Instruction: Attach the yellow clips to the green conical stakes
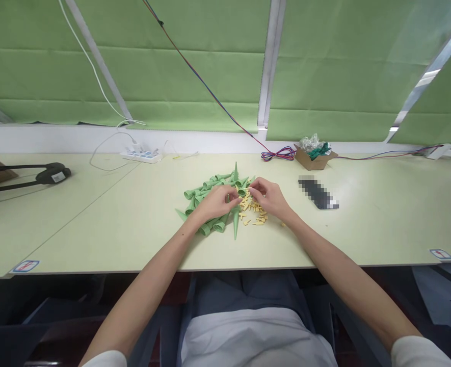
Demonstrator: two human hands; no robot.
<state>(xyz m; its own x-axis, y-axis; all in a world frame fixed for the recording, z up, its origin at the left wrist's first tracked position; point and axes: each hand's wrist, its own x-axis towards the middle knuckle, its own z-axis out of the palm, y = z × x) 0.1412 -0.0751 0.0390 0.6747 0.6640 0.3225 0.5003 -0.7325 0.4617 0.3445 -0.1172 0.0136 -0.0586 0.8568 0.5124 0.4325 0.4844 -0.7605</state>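
Far right on the smooth pale green tabletop (95,224), a small brown cardboard box (312,160) sits open, stuffed with crumpled clear plastic wrap (310,141) and a dark green bundle (320,150). At the centre of the table, a heap of matte green hollow plastic cones (206,191), pointed and tapering, lies touching a scatter of small yellow plastic pieces (256,216). The left hand (217,201) and right hand (269,196) meet fingertip to fingertip right there, fingers curled in. Whether either actually pinches a piece, I can't tell.

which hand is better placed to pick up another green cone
Left, probably. The left hand rests right on the green cones, which spread out to its side. The right hand sits over the yellow pieces, farther from most cones.
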